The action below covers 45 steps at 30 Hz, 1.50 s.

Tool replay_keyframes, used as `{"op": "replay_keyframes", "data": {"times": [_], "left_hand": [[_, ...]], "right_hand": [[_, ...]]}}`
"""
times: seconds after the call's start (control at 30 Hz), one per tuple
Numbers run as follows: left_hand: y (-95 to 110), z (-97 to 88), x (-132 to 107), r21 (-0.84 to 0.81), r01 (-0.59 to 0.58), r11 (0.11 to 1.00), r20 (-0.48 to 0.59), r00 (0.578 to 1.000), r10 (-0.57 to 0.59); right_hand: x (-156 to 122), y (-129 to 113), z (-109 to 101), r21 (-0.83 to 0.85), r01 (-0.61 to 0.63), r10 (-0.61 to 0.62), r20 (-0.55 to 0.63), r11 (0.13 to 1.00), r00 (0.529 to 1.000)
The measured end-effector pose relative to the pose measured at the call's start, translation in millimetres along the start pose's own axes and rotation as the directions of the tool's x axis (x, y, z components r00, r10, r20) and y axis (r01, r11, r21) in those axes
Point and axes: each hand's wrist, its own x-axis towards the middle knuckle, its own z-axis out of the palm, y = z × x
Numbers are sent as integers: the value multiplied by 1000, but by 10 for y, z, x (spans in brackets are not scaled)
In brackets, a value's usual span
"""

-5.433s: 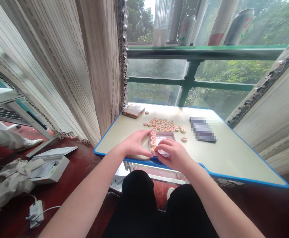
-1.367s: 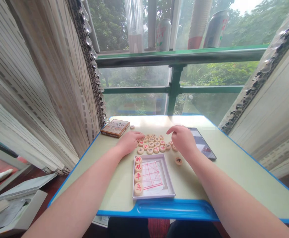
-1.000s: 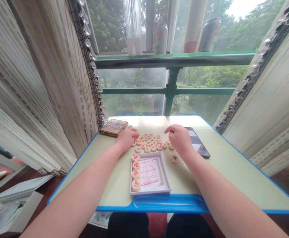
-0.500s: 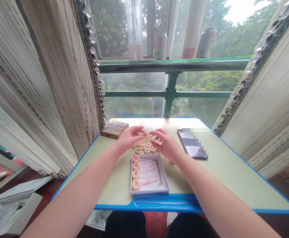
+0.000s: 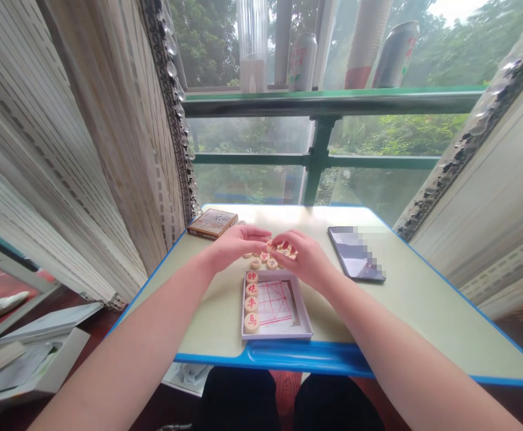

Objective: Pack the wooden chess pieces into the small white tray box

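A round wooden xiangqi piece with a red character is raised between my hands above a cluster of similar pieces. My left hand has its thumb against this piece, its other fingers reaching out behind it. Close on the other side, my right hand has curved fingers, the fingertips at the piece's edge and the thumb apart. Both hands hide part of the cluster. Nearer me lies a shallow white box tray, with several red-lettered pieces in a column along its left side and a folded paper board inside.
A decorated box lid lies at the table's far left corner. To the right of my right hand is a phone. The table has a blue rim. Beyond it stand a green railing and window, with curtains on both sides.
The view has tilted slightly down and left. My hands have drawn closer together around the raised piece, which has come a little toward me. The column in the tray looks the same.
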Motion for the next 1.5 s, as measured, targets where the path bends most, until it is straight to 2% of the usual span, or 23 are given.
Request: {"op": "replay_keyframes", "data": {"times": [0.23, 0.33, 0.4, 0.5, 0.63, 0.77, 0.93, 1.13, 1.5], "left_hand": [[98, -44, -71, 76, -14, 997, 170, 986, 1], [137, -72, -108, 182, -11, 983, 171, 985, -20], [172, -115, -139, 346, 8, 938, 117, 992, -52], [226, -209, -191, 581, 70, 811, 66, 989, -133], [250, -305, -237, 697, 176, 695, 94, 939, -331], [202, -302, -223, 719, 198, 666, 122, 908, -402], [136, -221, -193, 708, 207, 675, 135, 899, -418], [153, -149, -208, 645, 246, 724, 150, 888, -435], [138, -197, -182, 623, 235, 746, 212, 868, -450]], "right_hand": [[-5, -69, -9, 60, 39, -40, 17, 997, 999], [-12, -131, -68, 13, -7, 6, 126, 1000, 992], [-20, -180, -95, -48, -27, 38, 247, 999, 968], [-34, -252, -87, -176, 0, 67, 376, 984, 924], [-47, -284, -8, -296, 69, 73, 443, 953, 894], [-55, -246, 62, -337, 104, 74, 477, 936, 876], [-58, -238, 45, -315, 111, 71, 514, 943, 855], [-54, -269, -3, -270, 129, 37, 535, 954, 844], [-51, -230, 45, -258, 154, 2, 517, 954, 856]]}}
